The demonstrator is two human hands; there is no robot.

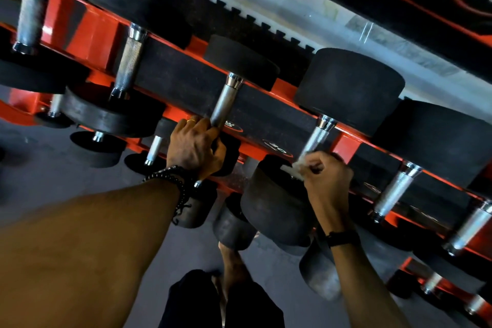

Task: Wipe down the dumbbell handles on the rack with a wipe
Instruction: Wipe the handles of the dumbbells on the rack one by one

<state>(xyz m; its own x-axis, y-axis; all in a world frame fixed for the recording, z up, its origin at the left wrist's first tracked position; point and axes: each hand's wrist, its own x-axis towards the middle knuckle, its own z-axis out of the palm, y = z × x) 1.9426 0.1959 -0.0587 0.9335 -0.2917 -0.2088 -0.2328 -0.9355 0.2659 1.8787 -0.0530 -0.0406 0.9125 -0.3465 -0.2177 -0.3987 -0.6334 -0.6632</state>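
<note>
1. The right hand is curled round a crumpled white wipe, pressing it against the near end of a knurled steel dumbbell handle on the red rack.
2. The left hand grips the near end of the neighbouring handle, fingers wrapped round it.
3. Black rubber dumbbell heads line the rack's upper tier; more dumbbells sit on the tier below.
4. A beaded bracelet circles the left wrist.
</note>
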